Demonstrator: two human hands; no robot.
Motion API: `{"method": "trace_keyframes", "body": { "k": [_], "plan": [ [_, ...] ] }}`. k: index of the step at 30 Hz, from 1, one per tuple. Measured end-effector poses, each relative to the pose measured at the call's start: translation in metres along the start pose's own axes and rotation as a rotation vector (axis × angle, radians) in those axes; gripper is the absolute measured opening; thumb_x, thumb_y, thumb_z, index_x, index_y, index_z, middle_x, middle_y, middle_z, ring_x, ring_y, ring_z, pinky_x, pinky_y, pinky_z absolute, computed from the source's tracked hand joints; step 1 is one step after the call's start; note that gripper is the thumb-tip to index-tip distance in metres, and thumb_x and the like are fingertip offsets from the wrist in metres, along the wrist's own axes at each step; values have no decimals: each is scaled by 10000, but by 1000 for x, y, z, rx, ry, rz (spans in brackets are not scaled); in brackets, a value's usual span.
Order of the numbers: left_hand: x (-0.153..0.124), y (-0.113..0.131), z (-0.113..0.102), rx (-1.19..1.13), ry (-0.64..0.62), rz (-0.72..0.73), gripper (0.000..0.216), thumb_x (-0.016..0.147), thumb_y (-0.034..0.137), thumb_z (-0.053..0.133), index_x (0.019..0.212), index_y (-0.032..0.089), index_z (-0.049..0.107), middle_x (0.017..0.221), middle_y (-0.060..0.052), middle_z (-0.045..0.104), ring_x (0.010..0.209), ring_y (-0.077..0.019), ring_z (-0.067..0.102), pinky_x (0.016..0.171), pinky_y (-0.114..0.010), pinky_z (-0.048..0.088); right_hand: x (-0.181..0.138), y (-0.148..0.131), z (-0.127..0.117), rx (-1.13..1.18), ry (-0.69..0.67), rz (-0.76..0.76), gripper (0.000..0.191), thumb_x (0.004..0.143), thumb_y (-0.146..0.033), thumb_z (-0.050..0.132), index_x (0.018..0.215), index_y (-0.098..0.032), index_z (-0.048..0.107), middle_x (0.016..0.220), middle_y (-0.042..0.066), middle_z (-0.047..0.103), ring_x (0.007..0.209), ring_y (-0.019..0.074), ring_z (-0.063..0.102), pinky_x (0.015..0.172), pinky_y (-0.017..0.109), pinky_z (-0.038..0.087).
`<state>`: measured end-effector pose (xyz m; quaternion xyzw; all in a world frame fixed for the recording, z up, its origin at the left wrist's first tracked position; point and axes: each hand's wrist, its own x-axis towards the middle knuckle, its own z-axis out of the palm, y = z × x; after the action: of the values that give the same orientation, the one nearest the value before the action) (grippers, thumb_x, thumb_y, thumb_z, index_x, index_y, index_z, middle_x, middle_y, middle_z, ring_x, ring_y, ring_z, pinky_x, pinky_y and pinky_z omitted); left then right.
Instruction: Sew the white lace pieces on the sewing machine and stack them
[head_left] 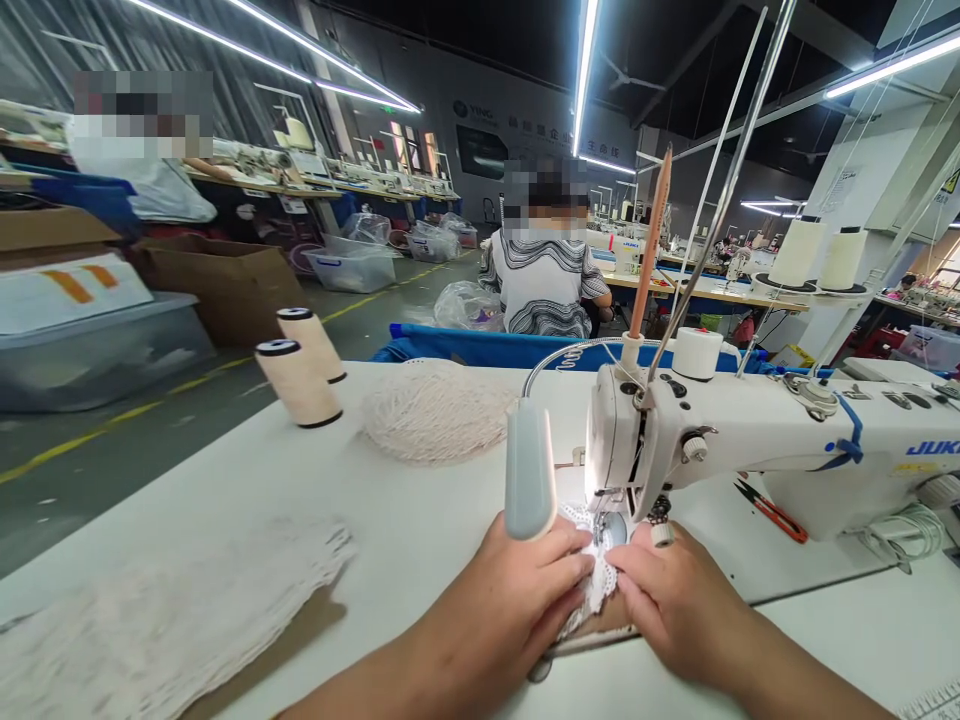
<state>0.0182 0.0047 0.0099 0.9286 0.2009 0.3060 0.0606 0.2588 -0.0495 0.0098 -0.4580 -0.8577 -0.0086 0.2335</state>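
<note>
A piece of white lace trim [598, 588] lies under the needle area of a white sewing machine [720, 425]. From the left, my left hand [529, 585] presses its closed fingers onto the lace, close beside the presser foot [600, 528]. My right hand [679, 600] pinches the lace edge from the other side, thumb and forefinger near the foot. A grey lamp head [529, 470] hangs just above my left hand and hides part of it. The needle tip is too small to make out.
A heap of white lace [435, 412] and two cream thread cones [300, 385] stand at the back left. More lace pieces [165, 620] lie front left. Red-handled thread snips [772, 508] rest beneath the machine arm. A seated person [544, 280] is ahead beyond a blue cloth [450, 343].
</note>
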Motion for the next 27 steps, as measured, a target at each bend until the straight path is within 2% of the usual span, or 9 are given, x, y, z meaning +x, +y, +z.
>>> {"method": "trace_keyframes", "body": {
  "k": [6, 13, 19, 27],
  "plan": [
    [2, 4, -5, 73, 11, -5, 273, 1051, 130, 482, 1063, 239, 731, 1078, -64, 791, 1003, -271, 729, 901, -435, 483, 1, -1, -2, 43, 0, 7, 199, 935, -79, 502, 956, -218, 642, 856, 52, 605, 725, 221, 470, 632, 317, 324],
    [-4, 11, -1, 58, 19, 12, 289, 1034, 133, 497, 954, 266, 740, 924, -49, 766, 883, -230, 691, 824, -409, 464, -4, -2, -4, 35, -38, -32, 218, 916, -66, 510, 963, -227, 649, 832, 39, 582, 750, 231, 471, 666, 331, 333],
    [-8, 6, 10, 89, 35, 21, 240, 1016, 133, 540, 957, 269, 729, 906, -40, 753, 846, -223, 678, 797, -397, 432, -4, -2, -4, 27, -47, -27, 233, 915, -61, 505, 986, -218, 661, 842, 46, 589, 758, 236, 473, 666, 337, 328],
    [-2, 1, 7, 102, 44, 10, 296, 956, 64, 506, 966, 244, 740, 915, -49, 747, 841, -232, 671, 799, -422, 435, -3, 1, 1, 12, -17, 17, 267, 917, -57, 522, 1052, -221, 682, 889, 67, 622, 769, 245, 491, 667, 334, 338]
  ]
}}
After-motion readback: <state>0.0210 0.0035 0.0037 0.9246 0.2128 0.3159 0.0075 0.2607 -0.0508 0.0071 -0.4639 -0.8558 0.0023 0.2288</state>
